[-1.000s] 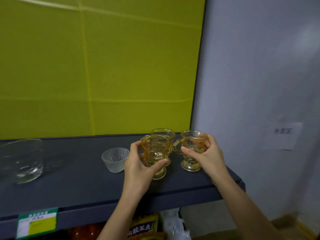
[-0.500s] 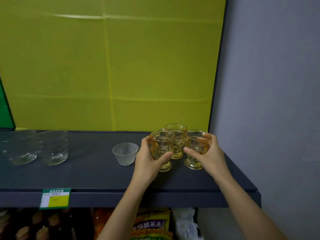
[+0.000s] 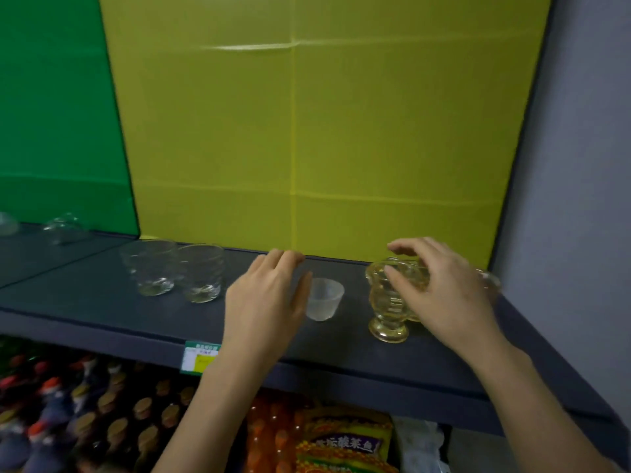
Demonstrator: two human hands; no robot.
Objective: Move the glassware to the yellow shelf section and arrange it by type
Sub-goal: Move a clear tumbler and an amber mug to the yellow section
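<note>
Amber footed cups [image 3: 392, 295] now stand grouped at the right end of the yellow shelf section [image 3: 341, 131], released since a moment ago; the right hand [image 3: 440, 291] hovers open over them, the left hand [image 3: 266, 302] open beside a frosted cup [image 3: 324, 298], suggesting amber sorting is done.

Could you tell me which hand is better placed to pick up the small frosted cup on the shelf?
Left. The left hand is open right beside the small frosted cup, while the right hand hovers over the amber footed cups.
</note>
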